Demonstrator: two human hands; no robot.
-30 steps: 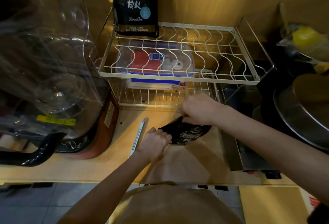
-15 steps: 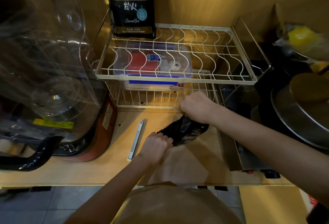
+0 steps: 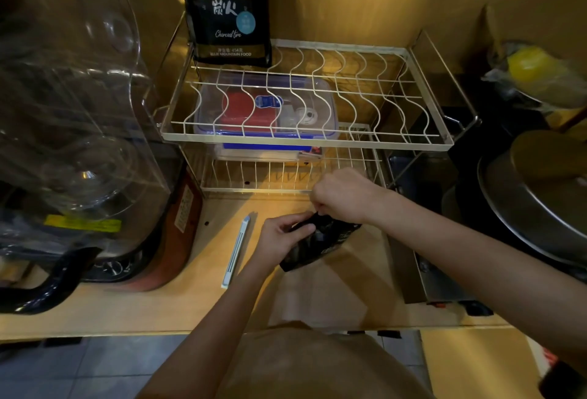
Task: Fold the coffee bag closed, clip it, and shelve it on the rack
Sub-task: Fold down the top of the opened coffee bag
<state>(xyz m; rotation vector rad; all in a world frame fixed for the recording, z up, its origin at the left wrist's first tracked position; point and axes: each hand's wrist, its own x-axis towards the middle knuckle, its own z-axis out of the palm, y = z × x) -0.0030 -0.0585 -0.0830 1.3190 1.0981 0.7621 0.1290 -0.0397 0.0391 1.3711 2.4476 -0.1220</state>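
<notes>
Over the counter (image 3: 197, 297), both hands' curled fingers (image 3: 293, 224) on the coffee bag (image 3: 317, 243)

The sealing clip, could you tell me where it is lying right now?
It lies untouched on the wooden counter, just left of the left hand.

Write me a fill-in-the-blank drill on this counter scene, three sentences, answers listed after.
1. Both hands, the left hand and the right hand, grip the black ____ on the counter.
2. The white sealing clip lies on the counter to the ____ of the left hand.
3. A second, upright coffee bag stands on the ____ shelf of the wire rack.

Answers: coffee bag; left; top
</notes>
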